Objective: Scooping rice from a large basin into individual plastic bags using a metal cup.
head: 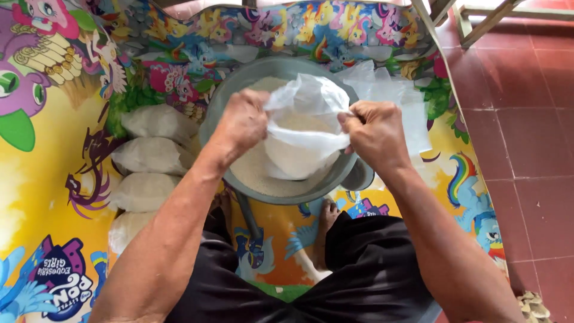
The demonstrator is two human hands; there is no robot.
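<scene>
Head-camera view is looking straight down at a person sitting on a colourful cartoon-printed mat (pixel 54 179) with a round grey basin (pixel 227 96) in front of the knees. That basin is holding a bed of white rice (pixel 254 173), and directly over its middle both hands are holding up a clear plastic bag (pixel 302 140) partly filled with the same rice. Left hand (pixel 242 122) is hovering over the basin's left half, fingers curled shut and pinching the bag's upper edge. Right hand (pixel 376 134) is sitting over the basin's right rim, fingers also closed tight, gripping the opposite side of the bag's mouth. Between the two fists the loose top of the bag is bunching upward, while its rice-filled belly is hanging low above the grain in the basin; whether it is touching the grain cannot be told.

Just left of the basin, four filled and closed rice bags (pixel 152 155) are lying in a row on the mat, running from the basin's upper left down toward the person's left forearm. Beyond the basin's right rim, a stack of empty clear plastic bags (pixel 412 113) is lying flat on the mat. Under the basin's near right edge a small metal cup (pixel 360 177) is peeking out. Far right of the basin, red floor tiles (pixel 532 119) are showing.
</scene>
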